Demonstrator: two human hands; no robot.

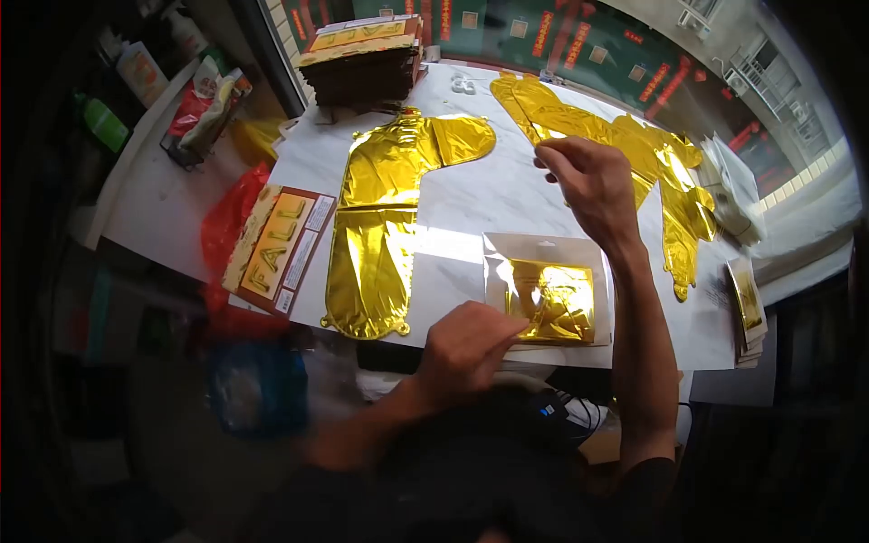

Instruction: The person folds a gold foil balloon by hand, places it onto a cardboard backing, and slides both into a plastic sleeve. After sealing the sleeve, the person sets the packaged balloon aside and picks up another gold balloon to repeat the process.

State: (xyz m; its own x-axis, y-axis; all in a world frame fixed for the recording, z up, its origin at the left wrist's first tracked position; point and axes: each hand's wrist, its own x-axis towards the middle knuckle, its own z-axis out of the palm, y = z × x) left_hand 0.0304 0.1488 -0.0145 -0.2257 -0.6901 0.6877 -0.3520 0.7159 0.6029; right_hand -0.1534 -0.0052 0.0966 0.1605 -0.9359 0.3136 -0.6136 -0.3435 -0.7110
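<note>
- head cam only, so one view; taking the clear packet [579, 249] near the front edge of the white table [489, 195] as the reference spot
- inside the packet is a folded gold foil balloon [550, 303], crumpled into a squarish wad
- left hand [466, 348] is at the packet's near-left corner; fingers curled, thumb and fingertips pinched on that edge
- right hand [588, 181] is up above the table, beyond the packet; fingertips bunched tight against the thumb; can't tell if there's anything thin between them or if it's just nipping the far foil
- left of the packet a long gold balloon [380, 226] lies flat and unfolded; beyond the packet and to its right more gold balloons [656, 149] are spread out
- further left of the packet, a "FALL" card pack [281, 244] hangs over the table edge next to a red bag [226, 226]; far back-left is a stack of packs [362, 59]; right of the packet, a small pile of filled packets [747, 308]
- progress guess: one foil is folded and bagged, a few packets look finished; the flat balloons aren't folded yet, so plenty is left
</note>
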